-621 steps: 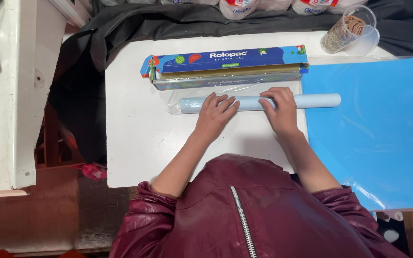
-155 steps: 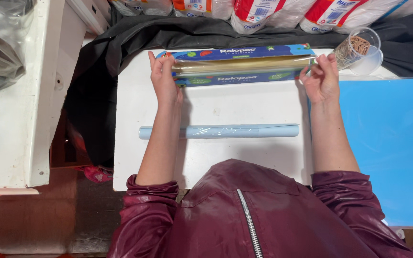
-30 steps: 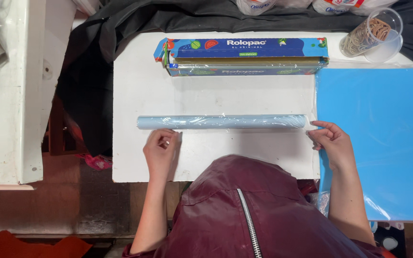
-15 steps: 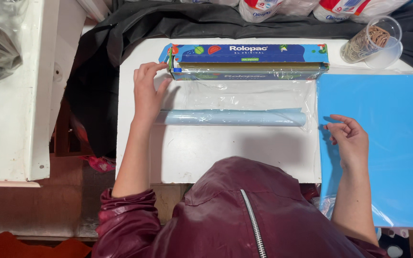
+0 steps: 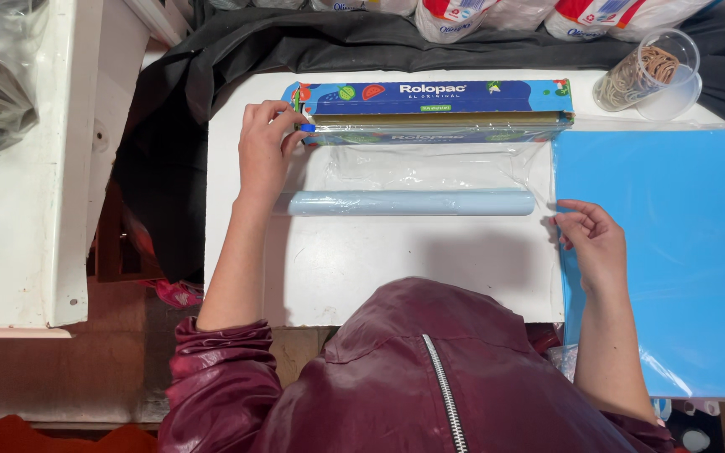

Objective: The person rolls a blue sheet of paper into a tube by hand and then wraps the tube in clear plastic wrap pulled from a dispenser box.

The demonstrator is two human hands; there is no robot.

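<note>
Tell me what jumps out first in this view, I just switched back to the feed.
The long blue cling film box at the far edge of the white table, with clear film drawn out over a pale blue roll lying across the middle. The left hand touches the box's left end; the right hand rests on the edge of the bright blue sheets at right.

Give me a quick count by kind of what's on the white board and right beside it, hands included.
Cling film box: 1
Light blue roll: 1
Blue sheet stack: 1
Clear cup of rubber bands: 1
Hands: 2, left hand on the box's end, right hand at the blue stack's edge
Total: 6
</note>
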